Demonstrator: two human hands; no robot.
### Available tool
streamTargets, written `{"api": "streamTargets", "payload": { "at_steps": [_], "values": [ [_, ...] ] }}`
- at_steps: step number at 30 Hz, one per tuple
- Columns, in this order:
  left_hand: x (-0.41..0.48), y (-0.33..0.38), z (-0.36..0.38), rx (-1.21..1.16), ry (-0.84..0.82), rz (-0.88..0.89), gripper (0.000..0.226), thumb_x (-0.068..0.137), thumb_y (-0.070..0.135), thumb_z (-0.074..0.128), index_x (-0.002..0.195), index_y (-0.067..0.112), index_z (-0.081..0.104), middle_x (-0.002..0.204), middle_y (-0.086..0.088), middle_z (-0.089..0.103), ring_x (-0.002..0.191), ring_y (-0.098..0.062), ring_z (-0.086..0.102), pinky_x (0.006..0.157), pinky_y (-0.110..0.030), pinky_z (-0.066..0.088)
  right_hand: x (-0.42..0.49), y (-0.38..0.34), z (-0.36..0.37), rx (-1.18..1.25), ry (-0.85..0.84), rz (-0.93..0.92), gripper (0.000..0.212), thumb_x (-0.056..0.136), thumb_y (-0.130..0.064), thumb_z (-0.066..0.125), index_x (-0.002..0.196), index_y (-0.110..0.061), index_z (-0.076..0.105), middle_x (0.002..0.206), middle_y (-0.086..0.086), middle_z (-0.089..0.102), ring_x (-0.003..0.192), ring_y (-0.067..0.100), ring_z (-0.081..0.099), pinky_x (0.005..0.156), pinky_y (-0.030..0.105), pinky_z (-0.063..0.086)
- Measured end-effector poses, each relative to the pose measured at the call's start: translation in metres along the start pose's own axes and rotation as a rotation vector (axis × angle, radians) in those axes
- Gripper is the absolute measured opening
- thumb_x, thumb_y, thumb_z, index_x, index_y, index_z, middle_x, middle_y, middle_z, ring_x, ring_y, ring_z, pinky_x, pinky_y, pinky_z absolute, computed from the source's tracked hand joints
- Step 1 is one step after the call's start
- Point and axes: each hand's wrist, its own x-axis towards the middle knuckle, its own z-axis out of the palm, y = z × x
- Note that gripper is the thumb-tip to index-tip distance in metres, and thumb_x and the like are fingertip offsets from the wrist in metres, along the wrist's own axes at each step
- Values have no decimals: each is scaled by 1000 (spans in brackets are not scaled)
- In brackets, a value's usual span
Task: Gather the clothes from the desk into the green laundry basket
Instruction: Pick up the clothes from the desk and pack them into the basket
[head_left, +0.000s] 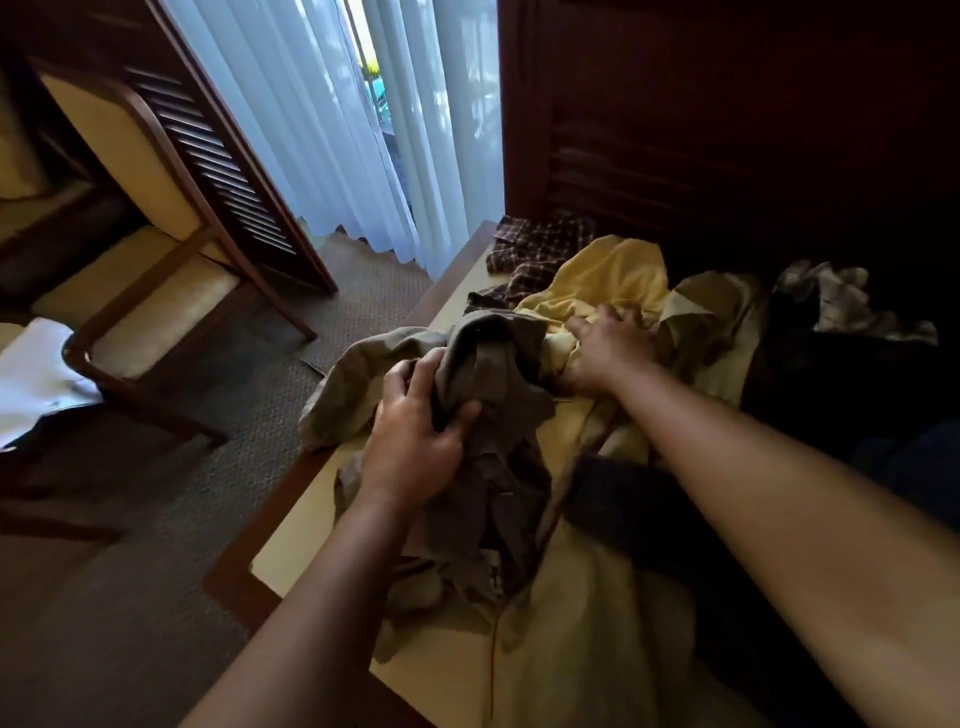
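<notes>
The step in hand looks like bunching the pile into one armful. To do it well, draw both hands toward each other so the loose ends come off the worktop (311, 535) together, and tuck in the hanging edge at the left rim before lifting (trailing cloth would likely snag or drop).

The left hand (415, 431) has fingers and thumb curled tight round a fold of the grey garment (498, 374), which is partly raised, with one end draped over the worktop's edge. The right hand (608, 348) lies on the yellow garment (613, 275) just beyond, fingertips sunk in its folds; I cannot tell whether it has closed on the cloth.

The two garments touch, between and under the hands. A plaid shirt (540, 249) lies past the yellow one, at the far end, beyond both hands. More dark clothes (639, 499) lie under the right forearm. The basket is not in view.
</notes>
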Motion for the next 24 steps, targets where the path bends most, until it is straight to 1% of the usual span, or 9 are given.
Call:
{"api": "streamTargets", "payload": {
  "at_steps": [2,4,7,9,13,16,18,20,24],
  "values": [
    [1,1,6,3,11,-15,58,93,42,69,145,47,42,151,0,37,132,-27,49,103,-53,51,1,0,0,-4,42,-7,85,81,-64,71,153,-37,37,155,9,37,139,42,38,110,48,39],
    [1,3,7,-22,69,-10,50,95,31,70,140,39,50,144,0,45,122,-19,52,99,-45,51,-2,1,-4,40,108,-33,68,84,-53,72,144,-33,50,141,8,51,127,36,52,103,45,42],
    [-5,-1,-3,-64,166,5,40,94,18,70,131,28,58,131,-2,54,111,-12,52,93,-36,48,-20,-1,-15,133,260,-79,50,83,-39,71,130,-27,60,124,6,61,115,32,60,100,46,41],
    [-16,-8,-14,-95,219,19,36,93,14,69,127,25,60,125,-3,56,110,-14,54,93,-31,45,-42,-6,-18,161,390,-135,50,80,-35,71,128,-25,61,119,6,63,110,34,62,99,47,40],
    [-49,-22,-38,-108,310,26,30,94,12,68,122,21,61,117,-6,57,103,-16,54,86,-27,42,-98,-36,-18,308,605,-303,46,77,-35,74,119,-22,63,107,8,65,99,36,63,88,43,46],
    [-80,-30,-57,-131,367,35,28,95,15,68,122,20,61,116,-5,58,103,-14,54,90,-27,42,-144,-69,-8,430,660,-403,44,76,-31,77,116,-18,64,101,9,64,91,34,64,75,40,50],
    [-105,-36,-71,-155,401,49,26,96,16,67,121,20,61,115,-4,58,101,-10,54,88,-24,41,-176,-90,6,454,675,-448,41,77,-28,77,114,-16,65,100,8,65,86,31,64,68,32,44],
    [-134,-45,-85,-180,413,36,25,98,18,65,122,23,60,117,-3,59,103,-12,56,89,-26,43,-207,-106,18,460,687,-482,42,76,-24,77,115,-16,66,104,9,67,87,32,66,67,31,43],
    [-199,-74,-115,-223,427,52,24,98,18,64,121,25,60,116,-5,61,103,-19,59,90,-33,47,-276,-142,35,493,729,-535,45,77,-30,79,119,-18,67,111,6,70,89,32,69,70,37,55]
  ]
}}
